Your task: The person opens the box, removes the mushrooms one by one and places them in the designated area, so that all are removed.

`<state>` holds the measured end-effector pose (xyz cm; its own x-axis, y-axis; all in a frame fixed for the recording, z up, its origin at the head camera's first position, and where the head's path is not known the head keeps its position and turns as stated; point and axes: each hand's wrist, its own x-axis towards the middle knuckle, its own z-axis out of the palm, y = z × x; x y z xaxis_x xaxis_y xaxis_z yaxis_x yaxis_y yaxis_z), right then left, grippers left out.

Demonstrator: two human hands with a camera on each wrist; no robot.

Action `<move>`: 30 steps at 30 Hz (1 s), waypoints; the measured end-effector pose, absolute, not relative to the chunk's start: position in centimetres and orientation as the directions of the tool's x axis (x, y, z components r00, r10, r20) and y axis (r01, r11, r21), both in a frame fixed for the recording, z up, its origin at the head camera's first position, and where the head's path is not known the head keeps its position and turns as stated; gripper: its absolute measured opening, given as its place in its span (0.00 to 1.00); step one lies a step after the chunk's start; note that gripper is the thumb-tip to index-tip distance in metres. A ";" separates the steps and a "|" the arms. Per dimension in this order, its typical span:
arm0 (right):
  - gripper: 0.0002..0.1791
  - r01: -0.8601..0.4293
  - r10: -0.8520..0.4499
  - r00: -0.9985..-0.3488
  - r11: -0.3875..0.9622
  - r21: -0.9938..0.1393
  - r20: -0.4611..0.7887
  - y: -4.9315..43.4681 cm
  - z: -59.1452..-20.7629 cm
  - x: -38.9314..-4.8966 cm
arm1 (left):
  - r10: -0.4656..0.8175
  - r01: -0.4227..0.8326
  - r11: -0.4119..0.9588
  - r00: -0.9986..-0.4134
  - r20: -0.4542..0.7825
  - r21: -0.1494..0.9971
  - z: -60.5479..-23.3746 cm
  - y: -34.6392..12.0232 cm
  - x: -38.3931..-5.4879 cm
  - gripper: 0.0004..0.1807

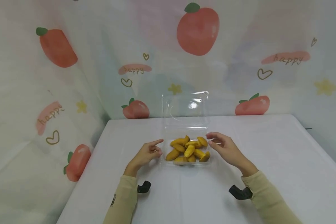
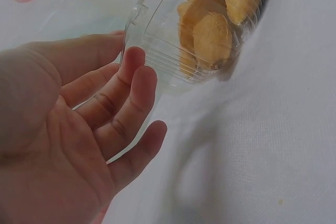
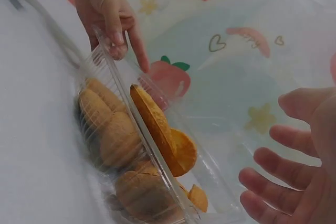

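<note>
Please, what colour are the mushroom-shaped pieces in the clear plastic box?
The mushroom-shaped pieces are golden yellow, clearest in the head view.

The surface (image 1: 182,193) was white, with a woven texture and a tiny yellowish speck (image 2: 281,201). Directly on it, toward the far edge, sat a clear box (image 2: 165,56), its lid (image 1: 184,109) raised at the far side.

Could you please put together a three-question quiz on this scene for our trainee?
1. True or false: the lid of the clear box stands open.
2. What colour are the mushroom-like pieces in the box: (a) green, (b) yellow or (c) white?
3. Fill the gap: the right hand is beside the box and holds ____.

Key: 1 true; 2 b; 3 nothing.
</note>
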<state>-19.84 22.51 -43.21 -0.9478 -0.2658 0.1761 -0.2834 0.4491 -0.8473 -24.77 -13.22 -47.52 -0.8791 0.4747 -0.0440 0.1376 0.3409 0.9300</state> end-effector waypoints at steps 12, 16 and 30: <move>0.20 -0.320 -0.316 -0.933 0.508 -0.800 0.173 20.8 -43.7 -19.6 | 0.465 0.119 0.352 -0.883 -0.063 0.928 -47.7 -13.1 -24.8 0.33; 0.21 -0.312 -0.331 -0.932 0.536 -0.784 0.145 20.5 -44.0 -19.8 | 0.464 0.113 0.354 -0.883 -0.070 0.928 -47.5 -13.1 -24.7 0.33; 0.31 -0.284 -0.406 -0.914 0.615 -0.736 0.013 18.4 -44.1 -20.7 | 0.468 0.124 0.342 -0.882 -0.054 0.932 -47.2 -13.0 -24.4 0.33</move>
<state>-20.73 18.42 -44.12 -0.9139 -0.4058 0.0128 -0.2835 0.6151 -0.7357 -24.43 -13.04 -47.19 -0.8822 0.4677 -0.0543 0.1238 0.3416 0.9317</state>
